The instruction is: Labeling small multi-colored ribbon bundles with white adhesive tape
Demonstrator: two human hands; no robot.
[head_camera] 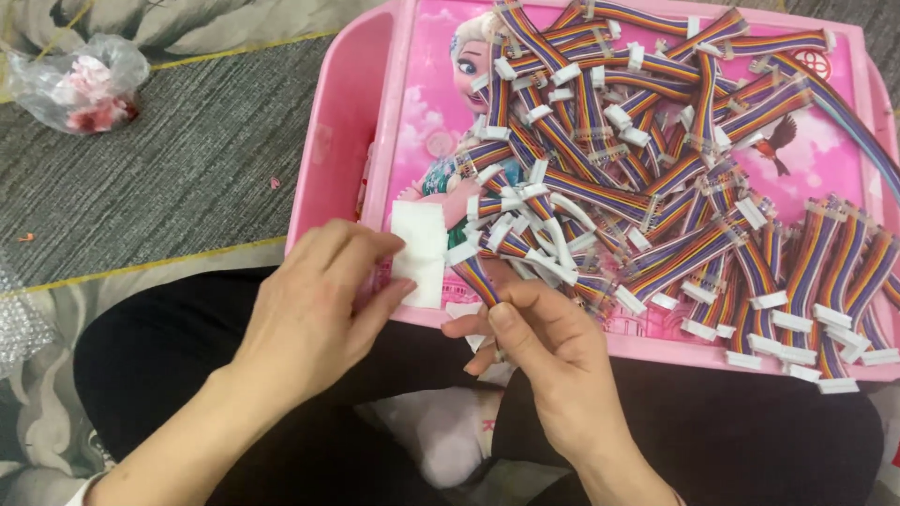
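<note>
Dozens of rainbow ribbon cables [656, 178] are filling our pink tray [342, 122]; our right hand [544, 351] is pinching one striped cable [476, 276], our left hand [314, 309] pinching a white pad [419, 251].

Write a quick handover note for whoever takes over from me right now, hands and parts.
Left hand: pinching a small white sheet at the pink tray near edge.
Right hand: gripping one rainbow ribbon cable by its lower end.
Cable pile: loose across the tray, a neater row at the right.
Done or left: cannot tell from this view.
</note>
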